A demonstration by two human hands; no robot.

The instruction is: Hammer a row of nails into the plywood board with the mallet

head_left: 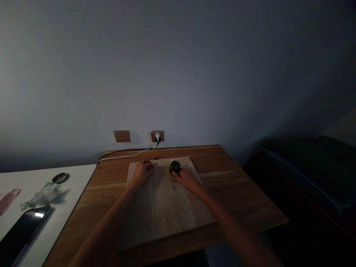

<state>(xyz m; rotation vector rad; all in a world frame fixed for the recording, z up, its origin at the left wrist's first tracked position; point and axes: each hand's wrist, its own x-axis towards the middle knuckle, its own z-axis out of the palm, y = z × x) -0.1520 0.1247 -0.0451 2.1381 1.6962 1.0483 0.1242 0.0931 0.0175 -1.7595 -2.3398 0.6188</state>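
Note:
My right hand [187, 178] grips a dark greenish round lump [175, 167] over the upper right part of a pale flat board [164, 207]. Its exact kind does not show in the dim light. On the upper left of the board rests my left hand [142, 171], its fingers curled in; whatever they may hold is hidden. Between the hands lies a small light-coloured piece [164, 167], and a few thin dark scraps [174, 186] lie just below the lump.
The board lies on a wooden table [239, 196] against a grey wall. Cables [130, 155] run along the back edge to a wall socket [157, 136]. On a white table [69, 193] at left are a phone [25, 233], crumpled clear plastic [46, 195] and a dark round item [60, 178].

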